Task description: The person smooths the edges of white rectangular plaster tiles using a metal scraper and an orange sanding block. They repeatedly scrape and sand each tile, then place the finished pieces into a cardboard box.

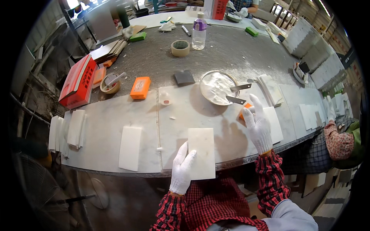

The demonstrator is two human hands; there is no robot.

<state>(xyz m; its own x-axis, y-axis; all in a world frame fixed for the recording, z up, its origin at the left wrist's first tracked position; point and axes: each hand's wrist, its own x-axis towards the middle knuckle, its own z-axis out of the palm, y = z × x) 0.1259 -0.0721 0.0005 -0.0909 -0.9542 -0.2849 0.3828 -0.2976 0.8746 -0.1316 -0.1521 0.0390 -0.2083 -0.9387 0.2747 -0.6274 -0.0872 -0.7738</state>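
My left hand, in a white knit glove, grips a white rectangular stone tile by its left edge, at the table's front edge. My gloved right hand is raised to the right of the tile, its fingers apart. Just behind its fingertips shows an orange block, partly hidden; I cannot tell whether they touch. Beyond it stands a round metal bowl of white paste, with two putty knives resting in it. Another white tile lies beside my right hand.
At left are a single tile, stacked strips, a red carton and an orange box. Farther back stand a tape roll and a bottle. A co-worker's gloved hand is at the right.
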